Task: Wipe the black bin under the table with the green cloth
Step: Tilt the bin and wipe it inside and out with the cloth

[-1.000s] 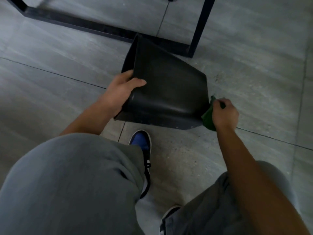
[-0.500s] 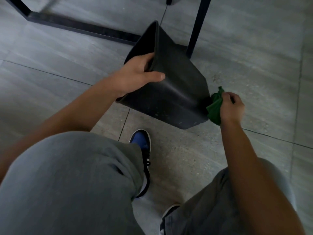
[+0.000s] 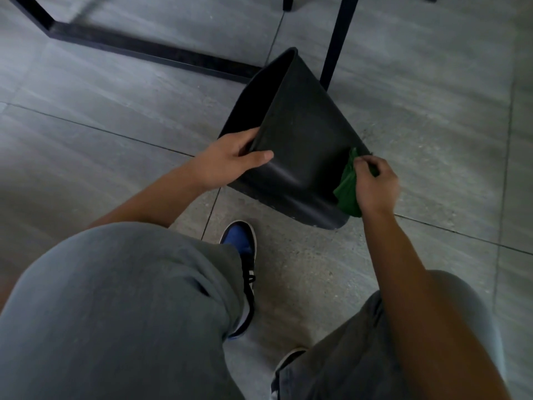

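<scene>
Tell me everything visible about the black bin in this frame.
The bin is matte black, plastic-looking, with tapered walls. It is tipped on its side, mouth facing away to the left, base toward the person. The left hand grips its rim, thumb on the outer wall. The right hand presses the cloth against its lower side, near the base.

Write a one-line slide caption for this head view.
Left hand tilts the bin by its rim while right hand presses the cloth against its side.

Smooth black plastic bin [image 3: 302, 145] with a dull sheen, scuffed pale along the bottom edge. Soft, crumpled matt green cloth [image 3: 347, 192]. Matt grey stone-look floor tiles [image 3: 115, 90], speckled. Matt black metal table frame [image 3: 144, 49]. Grey woven trousers [image 3: 115, 307].
</scene>
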